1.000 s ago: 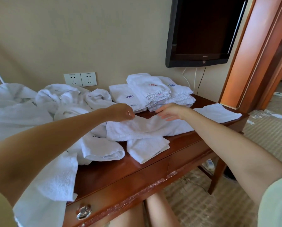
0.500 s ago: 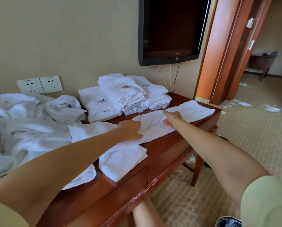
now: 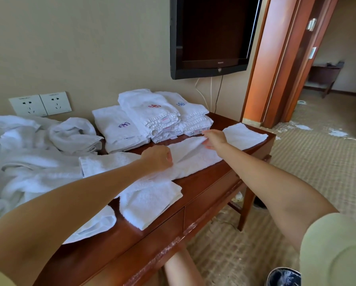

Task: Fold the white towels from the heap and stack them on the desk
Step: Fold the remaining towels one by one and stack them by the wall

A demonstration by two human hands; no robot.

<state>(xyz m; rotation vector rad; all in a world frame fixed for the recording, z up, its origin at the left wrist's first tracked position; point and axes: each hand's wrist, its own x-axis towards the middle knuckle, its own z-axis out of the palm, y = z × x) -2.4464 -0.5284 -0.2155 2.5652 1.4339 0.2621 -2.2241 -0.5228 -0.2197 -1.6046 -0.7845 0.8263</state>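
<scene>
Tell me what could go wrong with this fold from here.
1. The right hand pinches the long towel right beside the folded stack; lifting the fold may nudge its leaning top towels askew.
2. The small folded towel lies at the front edge of the desk, under the left forearm; a sweep could push it off.
3. The left hand grips bunched cloth, so the fold may come out creased.

Heap (image 3: 18, 153) is running off the left edge. Left forearm (image 3: 90, 193) is covering part of the spread towel (image 3: 193, 159); left hand (image 3: 156, 157) is masking its grip on it. Stack labels (image 3: 166, 119) are reading too small.
</scene>
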